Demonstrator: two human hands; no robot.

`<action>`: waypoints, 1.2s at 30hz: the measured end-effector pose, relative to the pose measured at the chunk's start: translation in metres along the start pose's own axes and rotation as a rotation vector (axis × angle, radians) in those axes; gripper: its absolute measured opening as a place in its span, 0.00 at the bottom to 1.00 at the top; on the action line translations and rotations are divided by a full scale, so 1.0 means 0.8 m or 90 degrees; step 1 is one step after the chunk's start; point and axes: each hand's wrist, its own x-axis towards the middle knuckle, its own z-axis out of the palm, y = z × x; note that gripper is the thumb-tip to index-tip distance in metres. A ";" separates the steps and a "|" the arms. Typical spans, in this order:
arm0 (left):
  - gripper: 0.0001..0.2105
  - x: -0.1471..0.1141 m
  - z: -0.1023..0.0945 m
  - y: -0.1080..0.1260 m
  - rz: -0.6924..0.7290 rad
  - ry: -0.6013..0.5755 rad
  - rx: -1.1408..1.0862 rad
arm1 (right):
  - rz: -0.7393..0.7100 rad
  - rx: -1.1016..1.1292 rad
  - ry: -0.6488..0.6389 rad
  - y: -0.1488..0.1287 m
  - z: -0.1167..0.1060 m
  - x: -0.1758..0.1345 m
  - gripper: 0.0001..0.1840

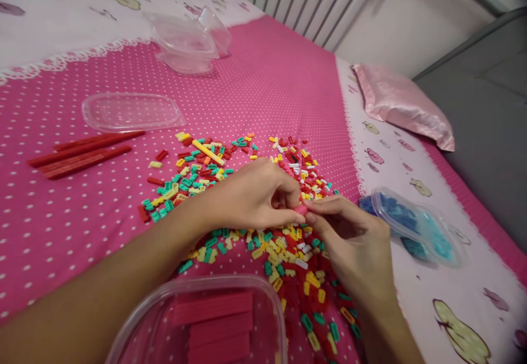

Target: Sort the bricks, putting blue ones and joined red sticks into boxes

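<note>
My left hand [263,194] and my right hand [358,238] meet over a scattered pile of small toy building bricks [284,246]. Between the fingertips of both is a small pink building brick [301,209], partly covered by the fingers. Each hand is closed in a pinch on it. Red, yellow, green and white bricks lie loose under and around the hands. Just below my left wrist stands a clear plastic container [222,283] holding stacked rows of joined pinkish-red bricks [220,328].
Long red brick strips [86,152] lie at the left, near a clear lid [134,111]. Empty clear containers [185,43] sit farther back. Tubs of blue bricks [397,213] rest at the right. A pink pillow [403,103] lies beyond on the dotted bedspread [284,78].
</note>
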 end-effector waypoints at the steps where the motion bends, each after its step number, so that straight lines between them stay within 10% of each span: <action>1: 0.07 0.000 0.001 -0.001 -0.001 -0.001 0.004 | 0.000 -0.002 -0.008 0.000 -0.001 0.001 0.07; 18: 0.04 0.000 0.000 -0.001 -0.001 -0.002 0.127 | 0.170 0.268 0.025 0.010 0.012 0.006 0.12; 36: 0.12 -0.001 -0.002 0.003 -0.001 -0.064 0.110 | 0.138 0.153 0.012 -0.007 0.014 0.003 0.08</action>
